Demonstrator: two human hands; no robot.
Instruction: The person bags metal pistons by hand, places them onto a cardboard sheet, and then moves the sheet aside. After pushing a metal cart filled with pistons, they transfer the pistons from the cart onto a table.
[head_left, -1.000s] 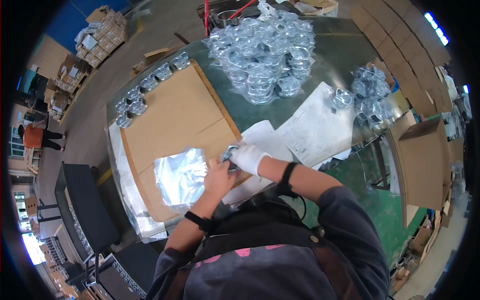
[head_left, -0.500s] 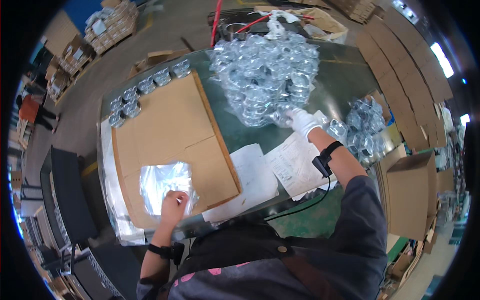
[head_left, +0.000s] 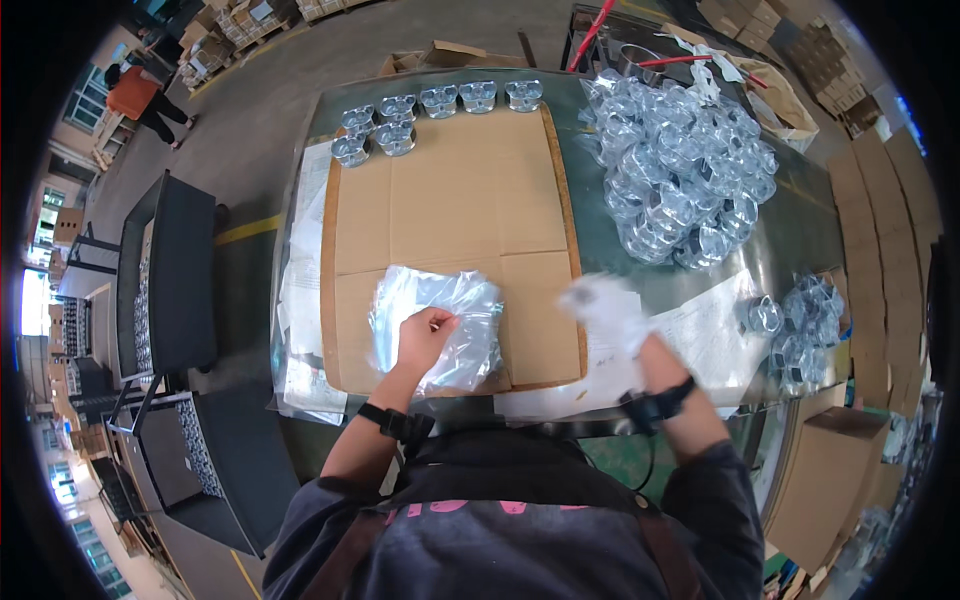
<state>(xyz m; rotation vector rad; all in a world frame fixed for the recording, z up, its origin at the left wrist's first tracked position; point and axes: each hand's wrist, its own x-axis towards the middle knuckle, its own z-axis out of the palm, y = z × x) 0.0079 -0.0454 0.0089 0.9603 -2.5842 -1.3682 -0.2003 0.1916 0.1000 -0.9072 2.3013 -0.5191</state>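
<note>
My bare left hand (head_left: 424, 338) is pinched on a clear plastic bag at the top of a stack of flat plastic bags (head_left: 465, 345), which lies on the near part of a cardboard sheet (head_left: 450, 210). My right hand (head_left: 622, 318), in a white glove, is smeared by motion above papers beside the sheet's right edge. A small greyish thing shows at its fingertips, too blurred to name. Several round shiny metal parts (head_left: 438, 100) stand along the sheet's far edge and far left corner. A large heap of plastic-wrapped round parts (head_left: 680, 165) lies at the far right.
A smaller group of wrapped parts (head_left: 805, 325) lies at the table's right side. Printed papers (head_left: 700, 335) cover part of the dark green table (head_left: 790, 225). Black carts (head_left: 170, 280) stand at the left, cardboard boxes (head_left: 830, 470) at the right. A person in orange (head_left: 135, 95) stands far off.
My right hand has come from the heap toward me and the cardboard sheet. My left hand stays at the plastic bags, whose top edges have shifted. The whole view has turned.
</note>
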